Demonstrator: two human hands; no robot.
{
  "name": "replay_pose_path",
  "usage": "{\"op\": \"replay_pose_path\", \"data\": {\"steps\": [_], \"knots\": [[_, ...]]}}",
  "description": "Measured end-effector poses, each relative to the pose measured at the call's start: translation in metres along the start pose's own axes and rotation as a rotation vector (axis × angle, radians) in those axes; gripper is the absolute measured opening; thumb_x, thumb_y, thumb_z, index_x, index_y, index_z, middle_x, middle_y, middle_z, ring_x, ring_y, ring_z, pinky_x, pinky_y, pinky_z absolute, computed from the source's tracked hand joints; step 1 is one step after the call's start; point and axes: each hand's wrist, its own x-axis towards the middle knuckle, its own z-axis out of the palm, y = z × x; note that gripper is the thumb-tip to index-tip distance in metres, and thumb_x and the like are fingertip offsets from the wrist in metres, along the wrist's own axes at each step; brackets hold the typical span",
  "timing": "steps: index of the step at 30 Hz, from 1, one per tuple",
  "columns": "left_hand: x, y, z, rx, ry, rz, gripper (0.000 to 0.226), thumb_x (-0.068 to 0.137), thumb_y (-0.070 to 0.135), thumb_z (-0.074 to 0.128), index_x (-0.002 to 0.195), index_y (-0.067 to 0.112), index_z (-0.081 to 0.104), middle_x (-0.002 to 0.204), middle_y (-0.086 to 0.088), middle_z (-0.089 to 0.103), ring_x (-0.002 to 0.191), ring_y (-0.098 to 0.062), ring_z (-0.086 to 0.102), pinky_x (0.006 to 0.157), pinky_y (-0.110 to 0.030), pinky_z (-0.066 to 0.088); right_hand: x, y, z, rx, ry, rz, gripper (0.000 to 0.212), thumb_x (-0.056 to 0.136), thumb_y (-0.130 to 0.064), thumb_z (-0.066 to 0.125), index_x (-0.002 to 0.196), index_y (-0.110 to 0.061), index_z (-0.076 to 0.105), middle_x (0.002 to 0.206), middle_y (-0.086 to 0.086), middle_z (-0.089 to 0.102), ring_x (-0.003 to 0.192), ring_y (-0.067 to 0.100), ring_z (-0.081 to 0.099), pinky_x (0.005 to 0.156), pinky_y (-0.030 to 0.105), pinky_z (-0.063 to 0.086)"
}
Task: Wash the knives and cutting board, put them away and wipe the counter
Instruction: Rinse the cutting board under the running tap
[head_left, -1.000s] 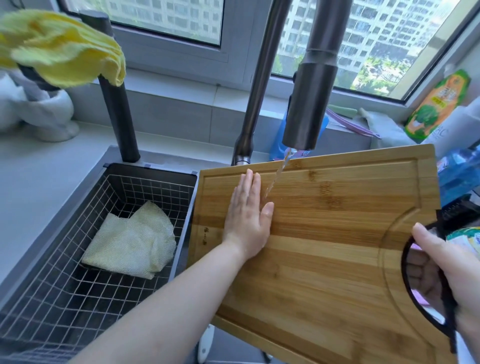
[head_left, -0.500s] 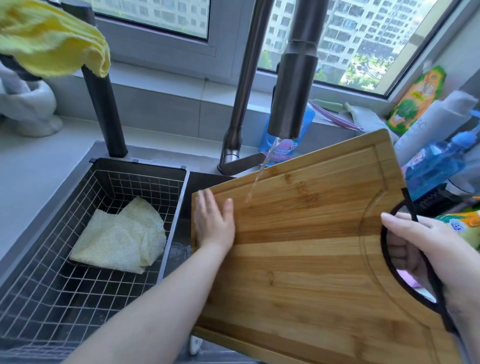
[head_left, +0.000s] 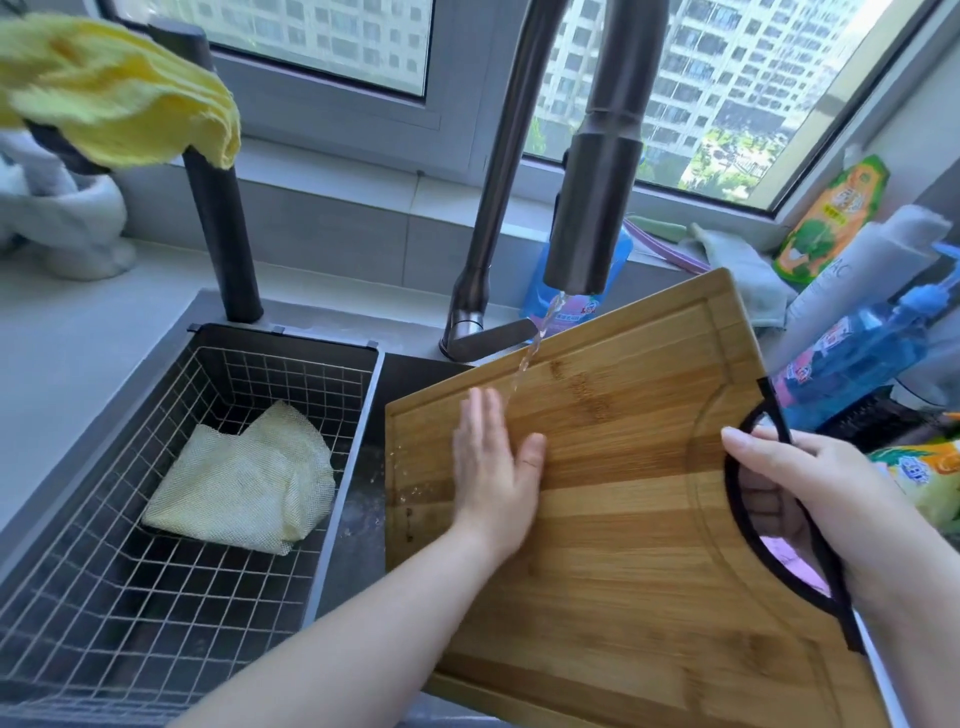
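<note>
Grip: right hand (head_left: 810, 499) clasps black-rimmed handle cutout of bamboo cutting board (head_left: 623, 519); left hand (head_left: 493, 467) flat, fingers extended, on its face. Board tilted over sink, under faucet (head_left: 587, 208) stream. Wire basket (head_left: 130, 597) left, holding mesh cloth (head_left: 244, 483).

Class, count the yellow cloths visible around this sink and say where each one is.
2. One yellow cloth is draped over the dark post at top left; one mesh cloth lies in the wire basket. Others may be hidden.
</note>
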Motion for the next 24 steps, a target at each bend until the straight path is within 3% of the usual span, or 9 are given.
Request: {"op": "replay_pose_path", "data": {"steps": [3, 6, 8, 10, 15, 17, 19, 21, 24], "knots": [[0.002, -0.007, 0.004, -0.023, -0.007, 0.054, 0.093, 0.061, 0.084, 0.006, 0.138, 0.035, -0.012, 0.142, 0.021, -0.02, 0.128, 0.006, -0.016, 0.109, -0.023, -0.013, -0.003, -0.002, 0.0, 0.047, -0.022, 0.003, 0.04, 0.085, -0.017, 0.061, 0.053, -0.019, 0.038, 0.036, -0.007, 0.029, 0.029, 0.001, 0.031, 0.029, 0.012, 0.03], [0.016, -0.033, -0.011, -0.05, 0.077, -0.259, 0.079, 0.084, 0.068, 0.019, 0.146, 0.023, -0.002, 0.154, 0.006, -0.012, 0.139, -0.008, -0.008, 0.115, -0.037, -0.003, -0.011, -0.007, 0.005, 0.027, -0.055, -0.004, 0.046, 0.042, -0.05, 0.084, 0.043, -0.021, 0.049, 0.036, -0.003, 0.032, 0.03, 0.004, 0.037, 0.032, 0.012, 0.033], [0.016, -0.035, -0.013, -0.056, 0.085, -0.353, 0.061, 0.096, 0.043, 0.02, 0.146, 0.019, -0.003, 0.156, 0.0, -0.01, 0.142, -0.013, -0.009, 0.116, -0.035, -0.005, -0.01, -0.006, 0.004, 0.03, -0.05, -0.002, 0.036, 0.071, -0.032, 0.073, 0.052, -0.019, 0.046, 0.035, -0.003, 0.033, 0.03, 0.004, 0.038, 0.031, 0.013, 0.034], [0.009, -0.022, -0.006, -0.035, 0.056, -0.217, 0.057, 0.098, 0.039, 0.018, 0.146, 0.019, -0.007, 0.154, 0.002, -0.015, 0.14, -0.009, -0.017, 0.113, -0.028, -0.012, -0.006, -0.004, 0.002, 0.039, -0.031, 0.01, 0.033, 0.087, -0.011, 0.054, 0.058, -0.016, 0.038, 0.037, -0.007, 0.032, 0.03, 0.003, 0.035, 0.031, 0.014, 0.033], [-0.029, -0.009, 0.014, 0.078, -0.05, 0.293, 0.067, 0.081, 0.07, -0.001, 0.14, 0.041, -0.014, 0.145, 0.016, -0.016, 0.128, 0.015, -0.029, 0.106, -0.011, -0.022, -0.003, -0.002, 0.0, 0.03, 0.009, 0.008, 0.033, 0.087, -0.008, 0.052, 0.058, -0.016, 0.038, 0.039, -0.01, 0.033, 0.031, 0.003, 0.034, 0.031, 0.013, 0.031], [-0.031, -0.036, 0.011, 0.071, -0.014, 0.233, 0.079, 0.069, 0.082, -0.004, 0.14, 0.045, -0.004, 0.148, 0.013, -0.009, 0.133, 0.011, -0.019, 0.11, -0.015, -0.014, -0.003, 0.0, -0.001, 0.025, -0.003, 0.006, 0.035, 0.087, -0.006, 0.052, 0.056, -0.016, 0.039, 0.035, -0.008, 0.034, 0.03, 0.002, 0.036, 0.031, 0.012, 0.032], [-0.033, -0.061, 0.001, 0.074, 0.038, -0.08, 0.102, 0.053, 0.091, -0.008, 0.14, 0.038, -0.006, 0.153, 0.008, -0.01, 0.138, 0.0, -0.011, 0.113, -0.025, -0.005, -0.004, 0.002, 0.0, 0.044, -0.015, 0.008, 0.036, 0.087, -0.009, 0.055, 0.055, -0.017, 0.04, 0.033, -0.006, 0.034, 0.028, 0.003, 0.037, 0.031, 0.012, 0.033], [-0.04, -0.068, -0.004, 0.086, 0.009, -0.315, 0.103, 0.056, 0.085, -0.005, 0.142, 0.028, -0.011, 0.155, 0.004, -0.013, 0.142, -0.01, -0.009, 0.115, -0.033, -0.001, -0.006, 0.001, 0.001, 0.061, -0.046, 0.013, 0.037, 0.071, -0.033, 0.075, 0.05, -0.02, 0.047, 0.034, -0.006, 0.036, 0.029, 0.002, 0.039, 0.032, 0.013, 0.035], [-0.057, -0.047, 0.007, 0.116, -0.056, -0.096, 0.086, 0.062, 0.082, -0.016, 0.132, 0.033, -0.025, 0.145, 0.015, -0.033, 0.138, -0.005, -0.022, 0.114, -0.027, -0.013, -0.008, -0.005, 0.002, 0.035, 0.012, 0.023, 0.051, 0.036, -0.056, 0.085, 0.045, -0.023, 0.047, 0.037, -0.007, 0.032, 0.03, 0.002, 0.036, 0.032, 0.013, 0.031]]}}
